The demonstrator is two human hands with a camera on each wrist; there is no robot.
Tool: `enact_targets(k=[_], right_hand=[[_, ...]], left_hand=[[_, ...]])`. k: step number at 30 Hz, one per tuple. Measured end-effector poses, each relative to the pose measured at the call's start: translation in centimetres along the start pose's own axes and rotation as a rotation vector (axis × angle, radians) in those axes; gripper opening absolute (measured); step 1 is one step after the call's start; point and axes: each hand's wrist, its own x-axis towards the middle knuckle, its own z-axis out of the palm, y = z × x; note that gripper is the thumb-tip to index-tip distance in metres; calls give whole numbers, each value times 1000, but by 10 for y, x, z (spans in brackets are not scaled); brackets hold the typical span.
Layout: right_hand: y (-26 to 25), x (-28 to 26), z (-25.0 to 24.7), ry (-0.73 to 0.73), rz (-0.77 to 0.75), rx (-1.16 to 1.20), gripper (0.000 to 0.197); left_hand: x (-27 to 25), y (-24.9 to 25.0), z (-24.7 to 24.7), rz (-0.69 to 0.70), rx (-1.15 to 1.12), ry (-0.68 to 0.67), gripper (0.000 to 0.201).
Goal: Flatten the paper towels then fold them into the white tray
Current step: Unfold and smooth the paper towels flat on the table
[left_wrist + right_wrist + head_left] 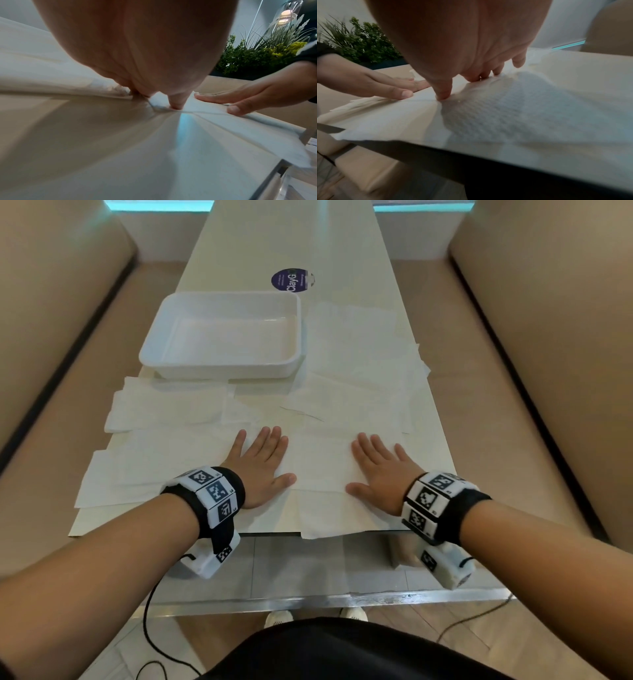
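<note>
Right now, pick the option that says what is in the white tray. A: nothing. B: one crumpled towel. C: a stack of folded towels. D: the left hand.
A: in the head view the white tray shows a bare floor, while the paper towels all lie on the table around it and both hands, left hand and right hand, press flat on the nearest sheet.
</note>
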Motion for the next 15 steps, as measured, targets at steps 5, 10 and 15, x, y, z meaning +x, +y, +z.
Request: enact_targets(k=[5,10,15], right_hand=[[21,-14,10,0,44,5,84],[25,-17,13,-6,36,17,86],[26,-17,14,6,27,17,86]], left_hand=[[-1,-1,-3,-1,-16,3,75],[0,7,-18,-49,-97,80,83],[14,42,-49,113,-259,354,61]])
